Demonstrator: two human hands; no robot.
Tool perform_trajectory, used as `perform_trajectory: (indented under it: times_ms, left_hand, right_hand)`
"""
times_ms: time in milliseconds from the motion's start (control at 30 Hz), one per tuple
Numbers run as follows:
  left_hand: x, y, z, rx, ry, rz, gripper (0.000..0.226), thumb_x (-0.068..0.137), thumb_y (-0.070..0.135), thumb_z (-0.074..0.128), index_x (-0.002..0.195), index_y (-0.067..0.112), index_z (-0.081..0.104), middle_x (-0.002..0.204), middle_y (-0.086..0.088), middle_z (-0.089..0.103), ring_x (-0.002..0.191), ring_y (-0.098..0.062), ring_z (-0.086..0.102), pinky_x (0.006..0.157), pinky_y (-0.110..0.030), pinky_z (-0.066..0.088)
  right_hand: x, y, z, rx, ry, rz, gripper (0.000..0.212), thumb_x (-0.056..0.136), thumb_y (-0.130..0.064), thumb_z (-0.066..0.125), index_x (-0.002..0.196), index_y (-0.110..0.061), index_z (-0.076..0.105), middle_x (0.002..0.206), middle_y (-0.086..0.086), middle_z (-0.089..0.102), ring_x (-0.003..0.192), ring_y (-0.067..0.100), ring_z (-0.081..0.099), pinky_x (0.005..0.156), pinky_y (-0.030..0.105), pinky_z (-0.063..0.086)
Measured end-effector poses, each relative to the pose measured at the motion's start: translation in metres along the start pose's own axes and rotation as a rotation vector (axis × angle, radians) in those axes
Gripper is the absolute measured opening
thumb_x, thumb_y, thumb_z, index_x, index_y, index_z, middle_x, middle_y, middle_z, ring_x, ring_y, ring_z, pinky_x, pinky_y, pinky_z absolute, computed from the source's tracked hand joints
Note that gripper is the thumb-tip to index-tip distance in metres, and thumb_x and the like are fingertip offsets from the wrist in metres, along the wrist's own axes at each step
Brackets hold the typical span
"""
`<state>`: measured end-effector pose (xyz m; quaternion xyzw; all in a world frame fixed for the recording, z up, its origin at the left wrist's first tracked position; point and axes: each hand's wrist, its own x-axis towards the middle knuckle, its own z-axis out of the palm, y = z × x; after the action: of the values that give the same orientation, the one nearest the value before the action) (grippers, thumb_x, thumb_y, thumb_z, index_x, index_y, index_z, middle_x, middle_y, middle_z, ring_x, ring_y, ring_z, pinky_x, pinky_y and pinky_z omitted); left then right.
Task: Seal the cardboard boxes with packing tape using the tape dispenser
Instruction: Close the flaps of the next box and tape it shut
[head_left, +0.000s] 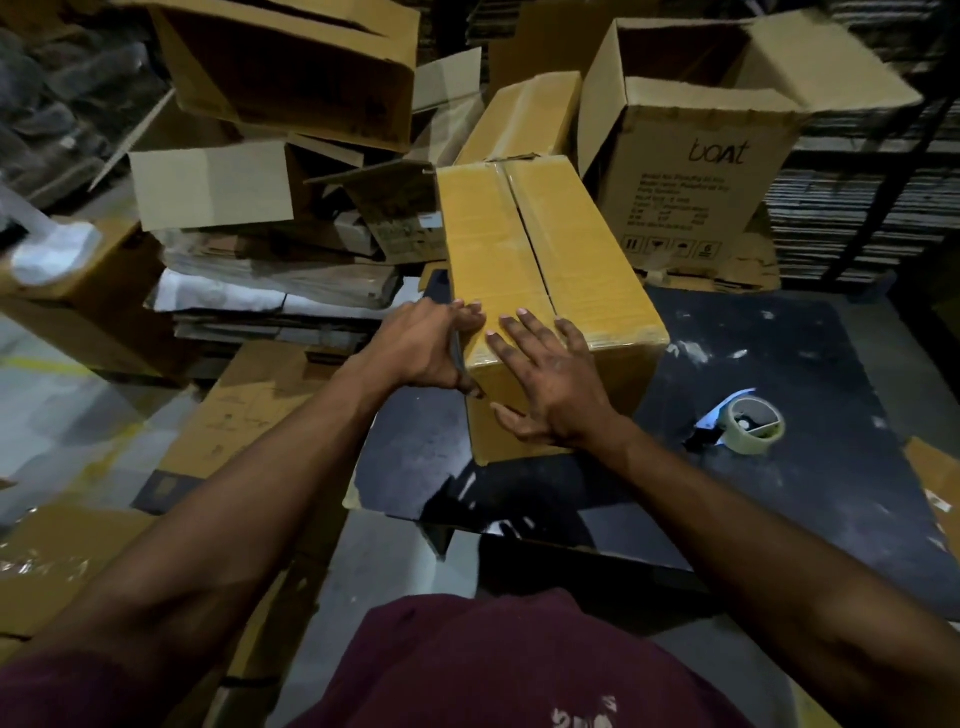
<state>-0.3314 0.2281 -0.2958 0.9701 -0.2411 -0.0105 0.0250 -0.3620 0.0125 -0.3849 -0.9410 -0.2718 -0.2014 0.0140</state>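
Box (540, 291) on table (810, 364), both hands at its near end; tape dispenser (748, 426) right of box; open boxes (691, 150) behind.

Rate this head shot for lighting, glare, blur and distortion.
Head view: dim overall, brightest on the taped box; tape glare along its top; wide-angle bending at the edges, arms stretched; corners dark and soft; the open box's small print blurred; both hands and the dispenser fairly sharp.
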Motion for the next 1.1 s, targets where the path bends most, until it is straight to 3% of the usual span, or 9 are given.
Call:
perform_trajectory:
  times_ms: [133,233,367,567,667,767,933,1033,1100]
  left_hand:
    - [0.007,0.007,-0.008,0.093,-0.007,-0.004,0.105,0.05,0.084,0.077,0.136,0.025,0.066,0.137,0.0,0.069,0.116,-0.028,0.068,0.091,-0.044,0.058]
    - [0.014,0.008,-0.011,0.191,-0.015,-0.013,0.095,0.046,0.084,0.077,0.121,0.026,0.071,0.107,-0.006,0.075,0.096,-0.031,0.07,0.078,-0.043,0.06]
    - [0.018,0.016,-0.014,0.25,-0.011,-0.032,0.081,0.05,0.075,0.084,0.113,0.024,0.074,0.095,-0.008,0.072,0.092,-0.034,0.068,0.073,-0.039,0.056]
    - [0.017,0.018,-0.011,0.212,0.007,-0.059,0.081,0.051,0.076,0.079,0.113,0.023,0.077,0.091,-0.007,0.074,0.084,-0.032,0.069,0.071,-0.037,0.058]
    - [0.014,0.01,-0.008,0.121,0.008,-0.076,0.099,0.047,0.087,0.068,0.126,0.028,0.073,0.113,-0.003,0.076,0.098,-0.028,0.071,0.082,-0.039,0.06]
    - [0.004,-0.003,0.007,-0.08,0.029,-0.061,0.109,0.055,0.092,0.059,0.141,0.025,0.065,0.147,0.006,0.061,0.132,-0.015,0.06,0.103,-0.038,0.054]
    - [-0.009,-0.012,0.041,-0.504,0.174,-0.077,0.093,0.076,0.086,0.06,0.144,0.023,0.063,0.155,0.006,0.051,0.149,-0.004,0.037,0.117,-0.044,0.044]
    - [-0.011,-0.026,0.041,-0.607,0.08,0.031,0.101,0.075,0.088,0.063,0.153,0.024,0.052,0.163,0.009,0.039,0.155,-0.004,0.024,0.118,-0.05,0.043]
    - [-0.011,-0.036,0.042,-0.531,0.025,0.113,0.115,0.066,0.086,0.074,0.159,0.027,0.042,0.167,0.013,0.03,0.157,-0.002,0.016,0.122,-0.055,0.035]
  right_hand:
    - [0.0,-0.005,0.002,-0.027,-0.046,0.036,0.099,0.081,-0.076,0.05,0.161,-0.022,0.029,0.169,0.008,0.024,0.158,0.025,0.016,0.122,0.058,0.014]
    - [0.0,-0.011,0.004,-0.022,-0.043,0.08,0.098,0.081,-0.079,0.049,0.16,-0.023,0.031,0.169,0.007,0.025,0.157,0.025,0.019,0.122,0.058,0.014]
    - [0.0,-0.016,0.008,0.027,0.036,0.127,0.092,0.086,-0.08,0.045,0.156,-0.022,0.039,0.166,0.006,0.033,0.154,0.025,0.027,0.121,0.058,0.017]
    - [0.002,-0.019,0.023,0.036,0.169,0.15,0.083,0.091,-0.079,0.044,0.15,-0.02,0.05,0.158,0.008,0.046,0.147,0.027,0.041,0.118,0.057,0.025]
    - [0.003,-0.018,0.023,0.025,0.185,0.152,0.08,0.09,-0.074,0.037,0.147,-0.02,0.054,0.157,0.007,0.048,0.144,0.027,0.045,0.116,0.054,0.024]
    - [0.005,-0.019,0.023,0.029,0.199,0.157,0.073,0.092,-0.068,0.044,0.147,-0.02,0.055,0.157,0.006,0.048,0.144,0.027,0.045,0.117,0.055,0.026]
    - [-0.002,-0.011,0.027,0.066,0.236,0.095,0.076,0.088,-0.061,0.069,0.15,-0.02,0.051,0.161,0.005,0.043,0.147,0.025,0.041,0.119,0.055,0.025]
    - [-0.001,-0.011,0.022,0.1,0.28,0.108,0.073,0.093,-0.071,0.056,0.146,-0.021,0.057,0.157,0.003,0.049,0.145,0.022,0.044,0.117,0.056,0.028]
    - [0.001,-0.014,0.021,0.111,0.311,0.13,0.071,0.097,-0.073,0.046,0.142,-0.021,0.061,0.153,0.003,0.053,0.142,0.022,0.048,0.115,0.056,0.031]
